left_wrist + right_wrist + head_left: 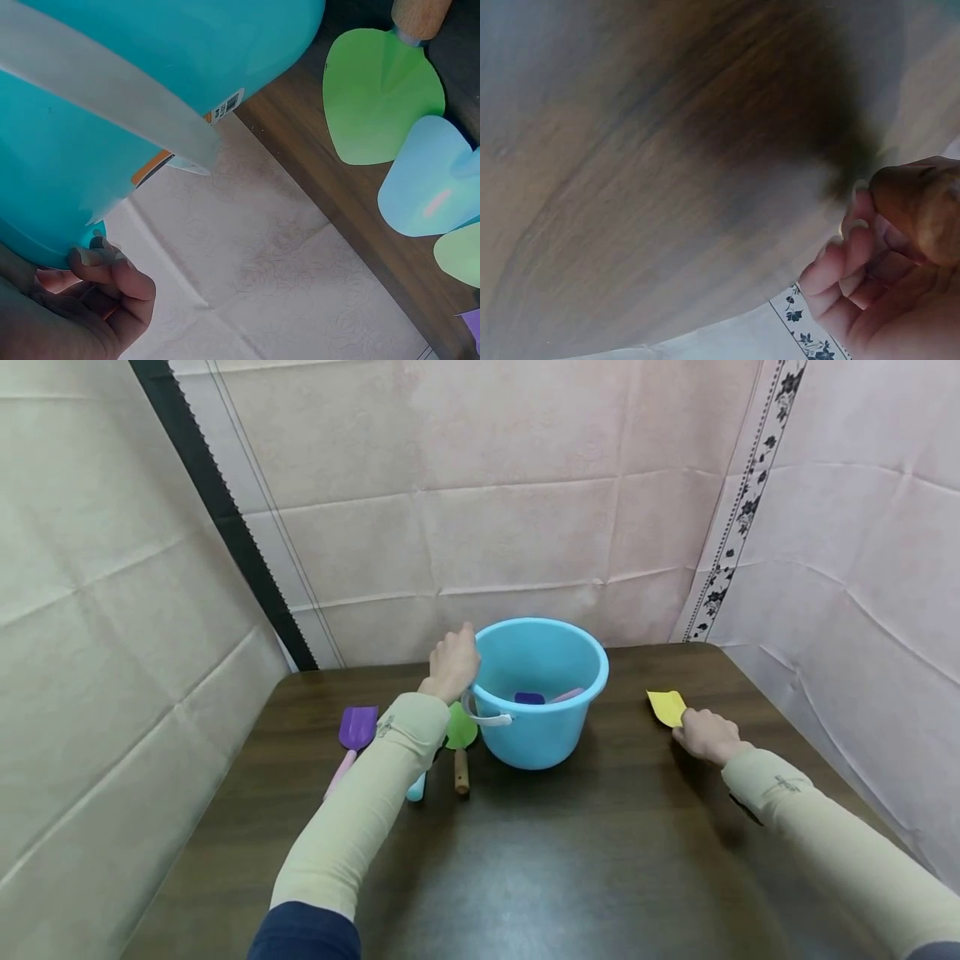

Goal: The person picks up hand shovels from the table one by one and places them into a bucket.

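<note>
The light-blue bucket [536, 731] stands upright near the table's back edge, its white handle [491, 720] hanging down in front. My left hand [453, 664] grips its rim on the left; in the left wrist view the fingers of this hand [97, 300] curl at the rim of the bucket [75, 142]. A purple piece [529, 698] and a pink one [567, 695] lie inside. To the right, a yellow shovel blade [666, 707] points away from my right hand [708, 735], which holds its handle end. The fingers of the right hand [870, 277] are curled in the right wrist view.
Left of the bucket lie a green shovel [461, 727] with a wooden handle, a light-blue handle [416, 788] and a purple shovel [357, 727] with a pink handle. A pale green blade [461, 255] shows beside a light-blue one [424, 184]. Pale cloth [517, 527] hangs behind the table [525, 860].
</note>
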Tool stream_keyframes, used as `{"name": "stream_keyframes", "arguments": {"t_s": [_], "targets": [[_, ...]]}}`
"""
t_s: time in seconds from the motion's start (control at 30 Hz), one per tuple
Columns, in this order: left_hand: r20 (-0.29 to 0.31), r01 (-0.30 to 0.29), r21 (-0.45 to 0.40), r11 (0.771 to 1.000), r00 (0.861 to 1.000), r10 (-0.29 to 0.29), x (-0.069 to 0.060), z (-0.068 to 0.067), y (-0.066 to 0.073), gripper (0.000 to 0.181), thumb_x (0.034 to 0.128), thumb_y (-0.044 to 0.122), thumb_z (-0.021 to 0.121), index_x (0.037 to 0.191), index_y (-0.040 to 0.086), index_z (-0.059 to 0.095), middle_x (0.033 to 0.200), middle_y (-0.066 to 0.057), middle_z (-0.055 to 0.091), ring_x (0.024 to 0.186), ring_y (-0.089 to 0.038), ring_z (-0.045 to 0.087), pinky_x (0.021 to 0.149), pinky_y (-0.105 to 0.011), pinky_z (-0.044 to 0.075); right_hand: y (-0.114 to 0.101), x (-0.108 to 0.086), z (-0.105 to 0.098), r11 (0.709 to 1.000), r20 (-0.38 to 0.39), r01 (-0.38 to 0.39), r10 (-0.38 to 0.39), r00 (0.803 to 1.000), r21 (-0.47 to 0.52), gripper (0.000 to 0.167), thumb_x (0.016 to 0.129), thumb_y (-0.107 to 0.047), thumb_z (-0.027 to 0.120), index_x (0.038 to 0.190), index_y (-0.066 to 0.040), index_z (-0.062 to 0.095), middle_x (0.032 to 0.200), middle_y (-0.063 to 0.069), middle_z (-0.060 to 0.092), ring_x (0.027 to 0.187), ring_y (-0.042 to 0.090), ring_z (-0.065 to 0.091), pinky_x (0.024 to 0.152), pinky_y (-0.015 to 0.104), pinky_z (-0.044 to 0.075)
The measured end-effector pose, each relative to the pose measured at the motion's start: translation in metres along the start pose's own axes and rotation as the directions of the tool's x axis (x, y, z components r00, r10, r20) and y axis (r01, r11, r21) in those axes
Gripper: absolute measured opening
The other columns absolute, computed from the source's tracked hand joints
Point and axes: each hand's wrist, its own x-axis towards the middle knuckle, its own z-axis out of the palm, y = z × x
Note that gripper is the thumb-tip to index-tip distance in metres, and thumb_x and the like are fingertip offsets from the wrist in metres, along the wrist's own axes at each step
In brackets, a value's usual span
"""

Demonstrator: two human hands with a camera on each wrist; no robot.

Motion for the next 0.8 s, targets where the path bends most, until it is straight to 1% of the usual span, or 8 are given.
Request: {"name": "stream_keyframes", "arguments": {"t_s": [0.13, 0.23, 0.33, 0.5, 0.67, 0.73, 0.8], "targets": [[0.001, 0.002, 0.003, 1.0, 1.0, -0.002, 0.0, 0.001, 0.0, 0.019, 0.098, 0.01, 0.046, 0.116, 0.008, 0.05, 0.091, -0.012, 0.063, 0.079, -0.026, 0.064, 0.069, -0.039, 0.052, -0.002, 0.001, -0.004, 1.0, -0.054, 0.012, -0.011, 0.998, 0.027, 0.027, 0.089, -0.025, 0.05, 0.074, -0.003, 0.048, 0.072, 0.019, 0.057, 0.061, 0.032, 0.055, 0.05, 0.046, 0.042], [0.0, 0.008, 0.0, 1.0, 1.0, -0.008, 0.0, 0.001, 0.0, 0.02, 0.0979, 0.01, 0.046, 0.118, 0.008, 0.05, 0.092, -0.012, 0.063, 0.08, -0.026, 0.064, 0.069, -0.039, 0.052, -0.005, 0.005, -0.01, 0.999, -0.082, 0.033, -0.03, 0.996, 0.034, 0.026, 0.088, -0.026, 0.049, 0.075, -0.004, 0.046, 0.072, 0.018, 0.057, 0.061, 0.032, 0.054, 0.048, 0.045, 0.04], [0.003, 0.011, -0.007, 1.0, 1.0, -0.011, 0.0, 0.001, 0.001, 0.021, 0.0981, 0.011, 0.046, 0.118, 0.008, 0.05, 0.092, -0.012, 0.063, 0.08, -0.026, 0.064, 0.07, -0.038, 0.052, -0.01, 0.008, -0.019, 0.998, -0.095, 0.05, -0.046, 0.994, 0.041, 0.025, 0.089, -0.026, 0.048, 0.073, -0.006, 0.045, 0.069, 0.014, 0.055, 0.059, 0.028, 0.052, 0.046, 0.041, 0.038], [0.008, 0.013, -0.021, 1.0, 1.0, -0.013, 0.0, 0.001, 0.0, 0.022, 0.0987, 0.011, 0.045, 0.119, 0.007, 0.05, 0.092, -0.012, 0.062, 0.079, -0.025, 0.064, 0.07, -0.038, 0.052, -0.021, 0.011, -0.036, 0.995, -0.095, 0.078, -0.072, 0.993, 0.068, 0.027, 0.092, -0.026, 0.049, 0.072, -0.008, 0.046, 0.063, 0.007, 0.049, 0.054, 0.023, 0.048, 0.045, 0.035, 0.035], [0.012, 0.013, -0.022, 1.0, 1.0, -0.013, 0.0, 0.0, 0.0, 0.022, 0.0989, 0.011, 0.044, 0.12, 0.007, 0.05, 0.092, -0.012, 0.062, 0.079, -0.025, 0.064, 0.07, -0.038, 0.052, -0.032, 0.013, -0.054, 0.992, -0.111, 0.1, -0.092, 0.99, 0.071, 0.026, 0.093, -0.025, 0.048, 0.073, -0.008, 0.047, 0.061, 0.004, 0.045, 0.053, 0.021, 0.045, 0.045, 0.034, 0.033], [0.012, 0.012, -0.022, 1.0, 1.0, -0.012, 0.0, 0.0, 0.001, 0.022, 0.0988, 0.011, 0.045, 0.12, 0.007, 0.05, 0.092, -0.012, 0.062, 0.079, -0.025, 0.064, 0.07, -0.037, 0.052, -0.037, 0.013, -0.06, 0.992, -0.118, 0.109, -0.1, 0.988, 0.068, 0.027, 0.093, -0.025, 0.048, 0.072, -0.008, 0.048, 0.06, 0.004, 0.046, 0.052, 0.021, 0.045, 0.045, 0.033, 0.033], [0.012, 0.013, -0.022, 1.0, 1.0, -0.013, -0.001, 0.0, 0.001, 0.022, 0.0985, 0.011, 0.045, 0.12, 0.007, 0.049, 0.091, -0.012, 0.062, 0.079, -0.025, 0.064, 0.07, -0.037, 0.053, -0.041, 0.014, -0.067, 0.991, -0.125, 0.117, -0.108, 0.986, 0.065, 0.026, 0.094, -0.025, 0.047, 0.075, -0.007, 0.05, 0.061, 0.004, 0.048, 0.052, 0.021, 0.046, 0.045, 0.033, 0.034]]}}
